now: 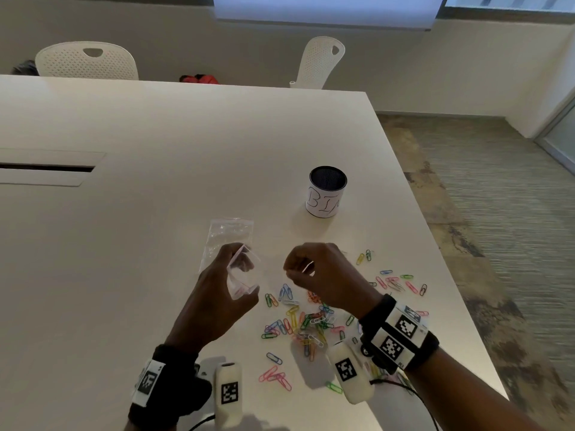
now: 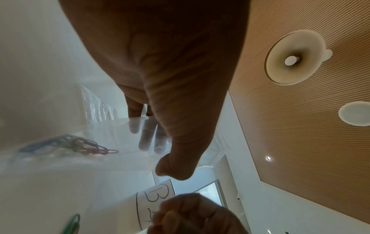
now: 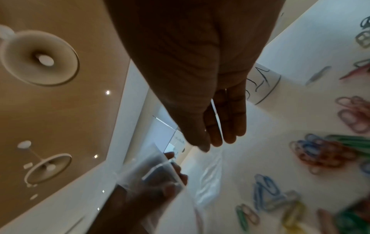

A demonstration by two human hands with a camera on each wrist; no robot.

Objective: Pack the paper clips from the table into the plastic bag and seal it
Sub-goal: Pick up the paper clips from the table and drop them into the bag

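My left hand (image 1: 244, 272) holds a small clear plastic bag (image 1: 241, 283) just above the table, thumb and fingers keeping its mouth open. In the left wrist view a few paper clips (image 2: 80, 145) lie inside the bag (image 2: 112, 142). A little to the right of the bag's mouth, my right hand (image 1: 289, 270) pinches a white paper clip (image 1: 308, 267), which shows edge-on between thumb and fingers (image 3: 217, 117). A loose pile of coloured paper clips (image 1: 305, 321) lies on the white table (image 1: 155, 135) below and right of my hands.
A flat stack of spare clear bags (image 1: 227, 234) lies just beyond my left hand. A black cup labelled BIN (image 1: 326, 192) stands further back on the right. The table's right edge (image 1: 441, 244) runs near the outer clips. Two white chairs stand at the far side.
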